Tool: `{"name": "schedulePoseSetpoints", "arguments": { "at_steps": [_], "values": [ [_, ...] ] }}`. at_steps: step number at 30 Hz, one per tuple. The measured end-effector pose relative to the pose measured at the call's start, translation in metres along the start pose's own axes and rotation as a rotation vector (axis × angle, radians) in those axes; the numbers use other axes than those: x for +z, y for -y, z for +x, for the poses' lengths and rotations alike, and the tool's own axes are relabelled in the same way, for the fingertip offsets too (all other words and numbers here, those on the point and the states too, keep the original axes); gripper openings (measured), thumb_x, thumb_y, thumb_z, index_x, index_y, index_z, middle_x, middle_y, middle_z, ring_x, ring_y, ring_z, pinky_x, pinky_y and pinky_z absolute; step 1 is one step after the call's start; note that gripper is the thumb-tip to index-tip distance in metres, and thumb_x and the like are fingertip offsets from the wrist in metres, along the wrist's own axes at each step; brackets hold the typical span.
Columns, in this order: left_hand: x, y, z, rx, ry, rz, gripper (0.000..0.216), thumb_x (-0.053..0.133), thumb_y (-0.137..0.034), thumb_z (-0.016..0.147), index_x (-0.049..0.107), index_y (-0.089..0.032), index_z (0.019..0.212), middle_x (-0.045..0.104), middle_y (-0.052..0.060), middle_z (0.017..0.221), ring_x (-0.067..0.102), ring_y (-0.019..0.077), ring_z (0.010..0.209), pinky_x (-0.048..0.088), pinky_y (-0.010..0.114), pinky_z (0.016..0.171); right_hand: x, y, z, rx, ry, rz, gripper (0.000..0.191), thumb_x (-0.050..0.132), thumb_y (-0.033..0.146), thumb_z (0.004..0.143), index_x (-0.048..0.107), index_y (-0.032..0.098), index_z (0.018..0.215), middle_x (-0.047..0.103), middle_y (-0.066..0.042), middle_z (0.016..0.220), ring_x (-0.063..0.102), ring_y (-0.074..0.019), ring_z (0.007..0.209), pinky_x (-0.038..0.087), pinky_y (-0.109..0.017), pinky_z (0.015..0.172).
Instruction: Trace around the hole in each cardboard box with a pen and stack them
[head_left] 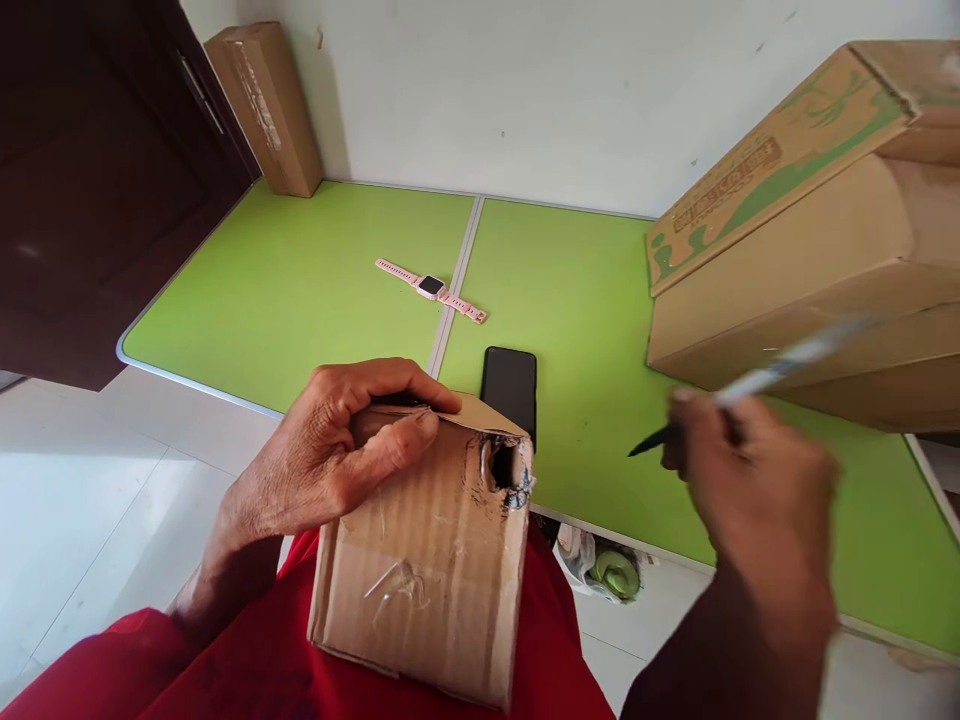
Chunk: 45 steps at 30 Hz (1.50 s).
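The left hand point(337, 450) pinches the top edge of a brown box point(420, 560). Its thumb lies on the near side of the box, and its pointing finger reaches along the top. The box is in front of the person's red clothes point(247, 640), at the near edge of the green tabletop point(300, 260). Near its top right corner is a hole point(501, 468) with rough sides and black marks around it. Clear tape shines lower down on the box.

The right hand point(757, 480) is out to the right, with its fingers curled tight around a pen point(795, 355). The hand and pen look blurry. The pen's black point aims left, toward the box, but does not touch it.

A black phone point(510, 385) lies on the tabletop, and the box hides its near end. Past the phone, a pink watch point(431, 288) lies flat, its 2 straps stretched out. A tall box point(274, 110) stands in the far left corner, by a dark door point(97, 150). A big box point(780, 260) with green pictures sits on the right.
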<state>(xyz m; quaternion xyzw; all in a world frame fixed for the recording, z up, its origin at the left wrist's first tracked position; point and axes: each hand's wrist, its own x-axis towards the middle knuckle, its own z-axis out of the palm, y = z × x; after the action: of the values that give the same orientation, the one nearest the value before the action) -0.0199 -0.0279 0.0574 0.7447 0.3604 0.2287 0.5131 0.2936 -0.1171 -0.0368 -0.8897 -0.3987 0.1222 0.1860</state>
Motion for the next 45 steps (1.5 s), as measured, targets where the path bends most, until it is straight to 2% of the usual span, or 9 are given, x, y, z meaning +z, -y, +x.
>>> {"name": "schedulePoseSetpoints", "arguments": {
  "at_steps": [3,8,14,17,22,26,38,41,45],
  "values": [
    [-0.002,0.002,-0.001,0.005,0.003,-0.007,0.026,0.066,-0.038,0.103,0.081,-0.019,0.112,0.084,0.006,0.104,0.075,0.0213,0.090,0.055,0.029,0.072,0.023,-0.012,0.029,0.090,0.144,-0.186,0.028,0.050,0.042,0.107,0.052,0.027,0.083,0.065,-0.009,0.078,0.064,-0.0300,0.078,0.042,-0.039,0.069],
    [-0.002,0.004,-0.002,0.003,0.003,-0.015,0.025,0.067,-0.037,0.103,0.080,-0.019,0.113,0.084,0.006,0.101,0.075,0.0214,0.087,0.055,0.028,0.067,0.057,-0.014,0.041,0.137,0.203,-0.298,0.032,0.050,0.042,0.110,0.071,0.020,0.099,0.072,-0.017,0.094,0.069,-0.0376,0.093,0.042,-0.039,0.069],
    [-0.001,0.004,-0.003,0.007,-0.008,-0.011,0.024,0.067,-0.037,0.104,0.081,-0.019,0.112,0.084,0.006,0.103,0.076,0.0212,0.090,0.055,0.027,0.068,0.052,-0.006,0.031,0.134,0.170,-0.333,0.040,0.050,0.042,0.114,0.068,0.009,0.129,0.072,-0.026,0.125,0.070,-0.0447,0.113,0.046,-0.043,0.076],
    [-0.001,0.004,-0.003,0.014,-0.003,-0.008,0.024,0.067,-0.037,0.104,0.080,-0.019,0.113,0.084,0.006,0.102,0.076,0.0205,0.089,0.054,0.027,0.068,0.049,0.008,0.012,0.072,0.102,-0.312,0.044,0.052,0.046,0.115,0.059,0.010,0.141,0.065,-0.023,0.141,0.068,-0.0405,0.120,0.048,-0.042,0.080],
    [0.000,0.005,-0.003,0.024,-0.010,0.002,0.022,0.066,-0.036,0.105,0.080,-0.020,0.112,0.083,0.004,0.098,0.073,0.0179,0.084,0.053,0.026,0.069,0.064,0.050,-0.031,-0.089,0.287,-0.264,0.046,0.060,0.054,0.112,0.062,0.013,0.133,0.067,-0.021,0.134,0.067,-0.0376,0.121,0.052,-0.041,0.080],
    [-0.001,0.007,-0.004,0.002,-0.040,0.018,0.024,0.065,-0.038,0.106,0.081,-0.021,0.112,0.082,0.003,0.097,0.071,0.0171,0.080,0.050,0.026,0.064,0.076,0.068,-0.041,-0.066,0.319,-0.300,0.036,0.060,0.045,0.111,0.063,0.012,0.124,0.065,-0.025,0.130,0.063,-0.0405,0.129,0.054,-0.041,0.084],
    [-0.002,0.006,-0.004,0.022,-0.030,-0.015,0.024,0.067,-0.039,0.104,0.081,-0.021,0.111,0.084,0.005,0.104,0.076,0.0210,0.090,0.053,0.027,0.065,0.085,0.069,-0.028,0.071,0.289,-0.104,0.044,0.078,0.042,0.090,0.056,0.015,0.118,0.064,-0.029,0.132,0.063,-0.0460,0.128,0.055,-0.046,0.087],
    [-0.002,0.007,-0.004,0.021,-0.026,-0.019,0.025,0.067,-0.039,0.103,0.081,-0.021,0.112,0.084,0.006,0.105,0.077,0.0216,0.090,0.053,0.028,0.064,0.087,0.058,-0.015,0.136,0.275,0.042,0.045,0.083,0.049,0.079,0.057,0.021,0.103,0.071,-0.022,0.113,0.069,-0.0457,0.112,0.053,-0.046,0.083],
    [-0.001,0.008,-0.004,0.036,-0.031,-0.030,0.024,0.066,-0.038,0.104,0.081,-0.020,0.112,0.084,0.005,0.103,0.077,0.0214,0.091,0.054,0.028,0.067,0.088,0.044,-0.001,0.142,0.329,0.389,0.037,0.080,0.052,0.071,0.058,0.025,0.084,0.070,-0.008,0.083,0.070,-0.0360,0.091,0.053,-0.039,0.072]
  ]
}}
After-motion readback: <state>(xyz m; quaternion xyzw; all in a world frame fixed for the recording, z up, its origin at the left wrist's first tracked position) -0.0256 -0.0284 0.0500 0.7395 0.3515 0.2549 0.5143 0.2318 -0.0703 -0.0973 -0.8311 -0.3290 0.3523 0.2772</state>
